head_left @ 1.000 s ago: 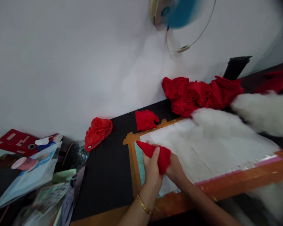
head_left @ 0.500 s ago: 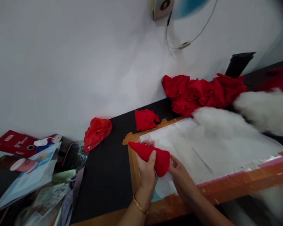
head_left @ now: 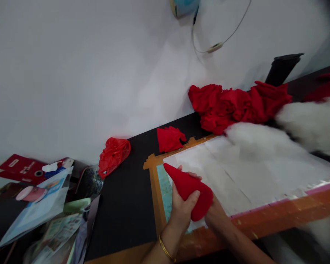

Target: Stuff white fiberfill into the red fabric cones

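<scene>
A red cone-shaped cloth piece (head_left: 191, 187) is held above the white sheets on the table, its tip toward the upper left. My left hand (head_left: 183, 207) is wrapped round its side, the thumb in front and the fingertips showing behind. At the cone's wide lower-right end is my right hand (head_left: 213, 214); its fingers are hidden by the cloth, and whether they are inside or behind it I cannot tell. White fluffy stuffing (head_left: 260, 137) lies on the far part of the sheets (head_left: 209, 161).
Beyond the sheets lie a heap of red cloth pieces (head_left: 231, 106) and a smaller red stack (head_left: 169, 139). A crumpled red plastic bag (head_left: 114, 154) sits at the table's left edge, near boxes and a cluttered green bin (head_left: 85, 201). A black container (head_left: 283, 68) stands by the wall.
The cone has moved right and slightly down, its wide end now fuller. My right hand's fingers, visible at the cone's rim before, are now hidden by it.
</scene>
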### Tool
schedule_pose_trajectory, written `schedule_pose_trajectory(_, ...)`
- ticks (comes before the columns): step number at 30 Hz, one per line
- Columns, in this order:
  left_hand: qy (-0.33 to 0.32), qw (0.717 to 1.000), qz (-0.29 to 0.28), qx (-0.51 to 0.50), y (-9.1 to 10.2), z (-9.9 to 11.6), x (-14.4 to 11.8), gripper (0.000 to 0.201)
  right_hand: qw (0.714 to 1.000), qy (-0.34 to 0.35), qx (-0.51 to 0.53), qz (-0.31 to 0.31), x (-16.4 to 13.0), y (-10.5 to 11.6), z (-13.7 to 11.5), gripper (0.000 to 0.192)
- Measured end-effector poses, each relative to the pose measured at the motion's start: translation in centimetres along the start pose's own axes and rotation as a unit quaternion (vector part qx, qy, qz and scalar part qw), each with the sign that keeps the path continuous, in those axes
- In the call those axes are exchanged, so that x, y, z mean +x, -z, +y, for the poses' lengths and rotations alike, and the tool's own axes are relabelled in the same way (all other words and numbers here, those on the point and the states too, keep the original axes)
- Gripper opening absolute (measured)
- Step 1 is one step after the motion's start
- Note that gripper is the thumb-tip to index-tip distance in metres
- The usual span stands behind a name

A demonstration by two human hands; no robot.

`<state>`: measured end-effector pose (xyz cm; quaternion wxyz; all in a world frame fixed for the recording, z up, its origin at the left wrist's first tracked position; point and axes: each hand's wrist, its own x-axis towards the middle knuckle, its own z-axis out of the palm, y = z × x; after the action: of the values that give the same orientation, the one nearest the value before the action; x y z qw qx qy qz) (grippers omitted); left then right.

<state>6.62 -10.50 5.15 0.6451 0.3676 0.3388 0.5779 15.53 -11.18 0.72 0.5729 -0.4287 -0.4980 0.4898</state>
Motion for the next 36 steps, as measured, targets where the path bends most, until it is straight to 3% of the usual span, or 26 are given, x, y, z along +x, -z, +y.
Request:
schedule_pose_trajectory(5, 0.029, 0.999, -0.011, -0.012, 1.0, 0.2, 0.1, 0.061, 0.997, -0.055, 0.048, 0.006, 0.2, 0.6, 0.1, 0.025)
schedule_pose_trajectory(9, 0.008, 0.997, 0.075, -0.029, 1.1, 1.4, 1.0, 0.059, 0.999, 0.001, 0.002, -0.033, 1.2, 0.0, -1.0, 0.014)
schedule_pose_trajectory(12, 0.031, 0.991, 0.126, -0.044, 0.5, 2.0, 1.4, 0.054, 0.997, 0.049, -0.052, -0.01, 1.7, -0.6, -1.3, 0.014)
schedule_pose_trajectory(15, 0.068, 0.98, 0.17, -0.081, -0.1, 1.8, 1.5, 0.048, 0.999, 0.033, -0.04, 0.004, 1.7, -1.0, -1.4, 0.017)
schedule_pose_trajectory(18, 0.084, 0.968, 0.217, -0.098, -0.4, 1.3, 1.4, 0.044, 0.999, 0.014, -0.007, -0.042, 1.3, -1.1, -1.7, 0.019)
schedule_pose_trajectory(20, 0.075, 0.967, 0.22, -0.1, -0.8, 0.8, 1.2, 0.041, 0.998, -0.003, 0.016, -0.054, 1.1, -1.2, -1.9, 0.022)
schedule_pose_trajectory(24, 0.055, 0.975, 0.19, -0.106, -1.4, 0.0, 0.6, 0.039, 0.999, -0.03, 0.033, 0.015, 1.4, -1.4, -1.8, 0.025)
schedule_pose_trajectory(27, 0.074, 0.973, 0.191, -0.11, -0.9, 0.1, 0.9, 0.036, 0.999, -0.005, -0.019, -0.039, 1.9, -0.9, -1.7, 0.026)
schedule_pose_trajectory(30, 0.113, 0.953, 0.24, -0.148, 0.6, 1.1, 2.4, 0.027, 0.99, 0.033, -0.102, -0.092, 1.6, 0.6, -1.8, 0.039)
schedule_pose_trajectory(33, 0.103, 0.937, 0.265, -0.201, 2.4, 2.3, 4.0, 0.026, 0.974, 0.118, -0.193, -0.006, 0.4, 2.2, -2.1, 0.05)
schedule_pose_trajectory(36, 0.068, 0.933, 0.284, -0.21, 3.3, 2.8, 4.8, 0.027, 0.939, 0.212, -0.263, 0.065, -0.8, 2.5, -2.0, 0.034)
